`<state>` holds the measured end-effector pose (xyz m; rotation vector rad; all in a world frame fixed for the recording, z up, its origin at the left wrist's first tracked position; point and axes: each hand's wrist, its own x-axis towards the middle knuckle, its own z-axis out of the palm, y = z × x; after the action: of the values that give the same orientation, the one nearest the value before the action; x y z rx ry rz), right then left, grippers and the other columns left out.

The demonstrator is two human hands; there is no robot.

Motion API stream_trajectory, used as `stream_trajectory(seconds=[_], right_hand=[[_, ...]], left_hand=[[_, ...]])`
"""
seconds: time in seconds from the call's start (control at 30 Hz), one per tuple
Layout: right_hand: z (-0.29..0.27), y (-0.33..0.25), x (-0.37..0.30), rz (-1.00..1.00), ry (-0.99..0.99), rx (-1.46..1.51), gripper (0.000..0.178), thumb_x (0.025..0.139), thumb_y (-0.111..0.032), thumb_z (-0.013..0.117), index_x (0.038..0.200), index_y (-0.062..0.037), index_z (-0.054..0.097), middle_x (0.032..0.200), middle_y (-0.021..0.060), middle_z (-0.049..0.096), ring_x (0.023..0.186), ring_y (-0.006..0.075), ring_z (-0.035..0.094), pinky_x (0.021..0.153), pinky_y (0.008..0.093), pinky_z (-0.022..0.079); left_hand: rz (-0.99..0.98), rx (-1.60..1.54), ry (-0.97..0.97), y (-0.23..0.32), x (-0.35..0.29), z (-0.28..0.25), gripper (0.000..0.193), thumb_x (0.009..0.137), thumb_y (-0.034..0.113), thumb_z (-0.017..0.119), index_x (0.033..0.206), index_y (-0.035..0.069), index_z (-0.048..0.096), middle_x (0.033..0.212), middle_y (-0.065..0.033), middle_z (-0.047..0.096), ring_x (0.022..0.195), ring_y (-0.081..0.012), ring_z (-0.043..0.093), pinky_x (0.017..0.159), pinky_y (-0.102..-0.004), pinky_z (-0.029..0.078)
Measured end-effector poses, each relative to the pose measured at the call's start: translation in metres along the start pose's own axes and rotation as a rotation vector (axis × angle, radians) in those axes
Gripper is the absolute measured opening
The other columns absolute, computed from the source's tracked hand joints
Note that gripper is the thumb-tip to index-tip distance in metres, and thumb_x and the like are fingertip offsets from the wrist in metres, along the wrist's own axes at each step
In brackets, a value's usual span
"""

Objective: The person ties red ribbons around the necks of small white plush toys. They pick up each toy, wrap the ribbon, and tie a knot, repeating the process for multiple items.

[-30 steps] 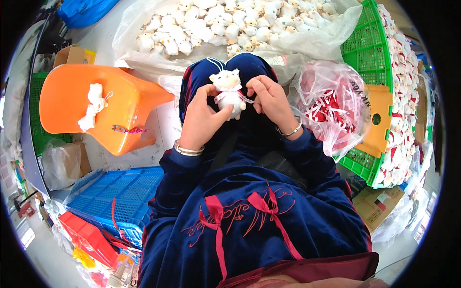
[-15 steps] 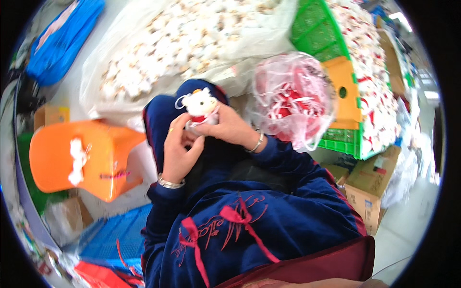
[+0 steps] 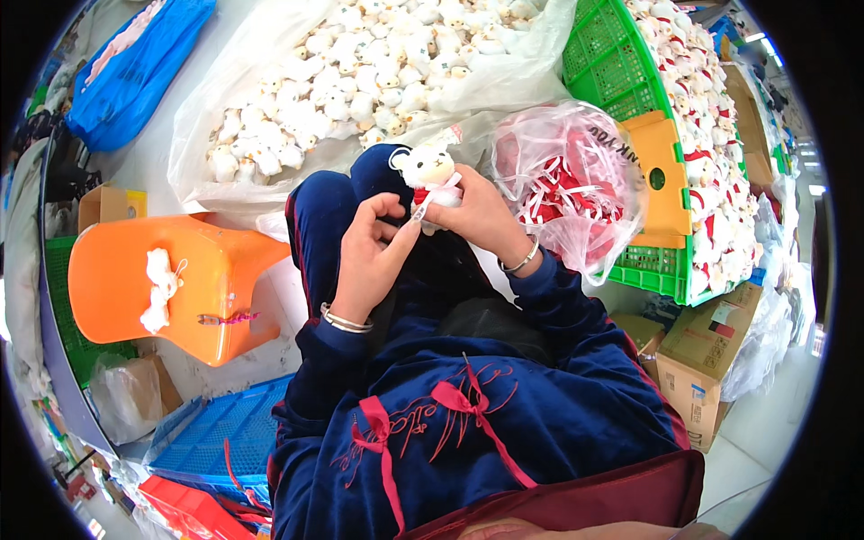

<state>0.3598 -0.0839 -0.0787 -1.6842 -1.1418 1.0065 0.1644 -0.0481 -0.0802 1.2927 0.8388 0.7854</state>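
Above my knees, my right hand grips a small white plush toy with round ears, a white loop at its head and a red and white scarf round its neck. My left hand is just left of the toy, thumb and forefinger pinched on a loose end of that scarf in front of the toy's body. The toy stands roughly upright, its face turned up and to the right. My right fingers hide its right side and part of its lower body.
A clear plastic sheet or bag spreads ahead with many white plush toys. Right of my knees sits a plastic bag of red and white scarves, beside a green crate of scarved toys. An orange stool bears white plush pieces; cardboard box lower right.
Both hands and the toy have moved to the right and slightly up. The toy is turned more upright, and my left fingers now pinch the scarf end. The whole view has shifted a little.
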Motion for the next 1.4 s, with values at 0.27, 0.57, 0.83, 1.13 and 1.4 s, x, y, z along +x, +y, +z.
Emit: stream_trajectory(seconds=[0.27,0.57,0.83,1.13,1.4], right_hand=[[-0.01,0.005,-0.001,-0.046,-0.341,0.251,0.073,0.078,-0.012,0.086,0.14,0.0006,0.05,0.127,0.0076,0.063,0.115,0.0136,0.06,0.098,0.0301,0.05],[0.004,0.016,0.003,-0.081,-0.088,0.222,0.075,0.078,-0.011,0.086,0.14,0.0035,0.046,0.128,0.0119,0.06,0.117,0.0157,0.061,0.099,0.031,0.052],[0.0,0.018,0.003,-0.089,-0.084,0.271,0.075,0.077,-0.01,0.087,0.139,0.0022,0.047,0.127,0.0095,0.06,0.116,0.0145,0.06,0.098,0.0302,0.051],[0.0,0.007,-0.003,-0.07,-0.104,0.235,0.073,0.076,-0.01,0.085,0.137,0.0047,0.048,0.125,0.0114,0.062,0.112,0.0151,0.063,0.097,0.03,0.054],[-0.111,0.005,0.015,-0.396,0.348,0.669,0.05,0.093,-0.023,0.069,0.135,-0.002,0.053,0.125,0.0098,0.064,0.108,0.02,0.064,0.09,0.039,0.055]], left_hand=[[0.005,0.004,0.088,-0.011,0.017,0.006,0.012,0.103,0.017,0.063,0.104,0.006,0.064,0.09,-0.0003,0.066,0.074,-0.0029,0.06,0.059,-0.0183,0.043],[0.106,0.026,-0.029,0.001,0.012,-0.004,0.014,0.099,0.011,0.065,0.09,0.0,0.065,0.121,-0.0073,0.059,0.081,-0.006,0.057,0.065,-0.0214,0.043],[-0.135,0.248,-0.115,0.006,0.012,-0.024,0.017,0.097,0.013,0.07,0.088,-0.001,0.066,0.077,0.0028,0.06,0.07,-0.0037,0.052,0.061,-0.022,0.042],[0.059,0.042,0.089,0.026,0.023,-0.017,0.012,0.102,0.01,0.063,0.108,0.001,0.067,0.097,0.0009,0.064,0.083,-0.0043,0.055,0.074,-0.0203,0.045],[0.531,-0.25,-0.837,0.127,0.006,-0.024,0.018,0.082,0.011,0.067,0.095,-0.001,0.07,0.096,-0.0165,0.071,0.084,-0.0324,0.069,0.075,-0.0414,0.057]])
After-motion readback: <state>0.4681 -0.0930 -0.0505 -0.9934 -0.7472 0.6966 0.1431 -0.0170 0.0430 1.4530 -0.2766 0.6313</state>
